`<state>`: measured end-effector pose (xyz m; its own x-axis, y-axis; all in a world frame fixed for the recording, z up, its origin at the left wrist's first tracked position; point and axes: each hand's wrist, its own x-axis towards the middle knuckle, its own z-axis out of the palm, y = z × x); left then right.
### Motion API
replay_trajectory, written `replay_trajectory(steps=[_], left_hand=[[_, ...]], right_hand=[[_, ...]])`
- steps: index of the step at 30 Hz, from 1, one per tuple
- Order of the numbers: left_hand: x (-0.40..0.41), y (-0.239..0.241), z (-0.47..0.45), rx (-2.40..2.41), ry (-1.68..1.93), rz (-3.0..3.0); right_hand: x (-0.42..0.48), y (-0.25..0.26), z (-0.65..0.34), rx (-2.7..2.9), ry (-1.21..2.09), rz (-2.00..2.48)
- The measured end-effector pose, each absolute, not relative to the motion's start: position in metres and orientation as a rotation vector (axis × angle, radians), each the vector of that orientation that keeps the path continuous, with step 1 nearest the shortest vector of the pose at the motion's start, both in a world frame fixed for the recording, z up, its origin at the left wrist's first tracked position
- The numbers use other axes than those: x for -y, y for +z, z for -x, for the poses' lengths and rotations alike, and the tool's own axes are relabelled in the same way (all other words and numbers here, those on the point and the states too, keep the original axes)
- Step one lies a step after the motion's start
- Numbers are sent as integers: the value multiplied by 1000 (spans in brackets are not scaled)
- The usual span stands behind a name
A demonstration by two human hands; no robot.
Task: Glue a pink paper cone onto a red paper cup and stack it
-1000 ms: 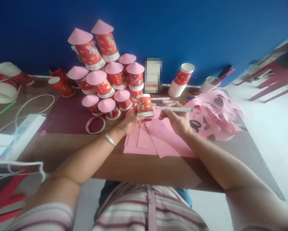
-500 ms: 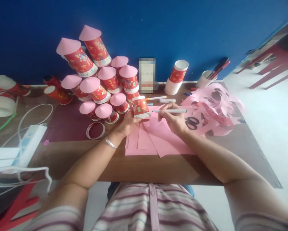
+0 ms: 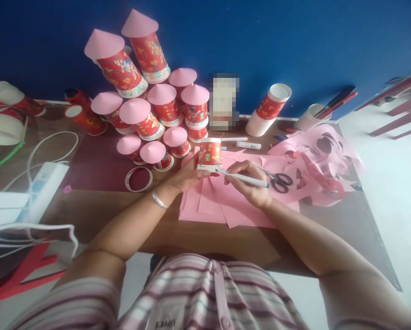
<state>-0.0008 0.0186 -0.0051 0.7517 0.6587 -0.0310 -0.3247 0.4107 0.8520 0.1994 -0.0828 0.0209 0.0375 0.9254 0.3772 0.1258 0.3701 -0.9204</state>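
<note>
My left hand (image 3: 187, 176) is closed around a small red paper cup (image 3: 210, 155) with gold print and a white band at its lower edge. In my right hand (image 3: 251, 183) is a white marker pen (image 3: 248, 179) with a dark green end. Its tip meets the cup's white band, where a few bluish-green marks show. Both hands are over pink paper sheets (image 3: 205, 206). To the left of the cup stand several red paper cylinders with pink cone tops (image 3: 135, 111), and their white bands carry green drawing.
Black-handled scissors (image 3: 281, 182) lie among pink paper scraps (image 3: 318, 146). A cup of pens (image 3: 310, 117) and stacked paper cups (image 3: 269, 110) stand at the back. A white ring (image 3: 139, 179), cables and a power strip (image 3: 49, 192) are at left.
The view has shifted a little. My right hand has brought the pen in against the cup's white band, and the pen now tilts more steeply. My left hand keeps its hold.
</note>
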Motion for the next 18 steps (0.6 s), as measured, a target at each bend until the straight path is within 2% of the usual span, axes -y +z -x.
replay_trajectory(steps=[9,18], left_hand=[[-19,0,1,-460,663,-879],[-19,0,2,-452,711,-845]], right_hand=[[77,26,-214,1385,650,1112],[86,19,-206,1456,622,1170]])
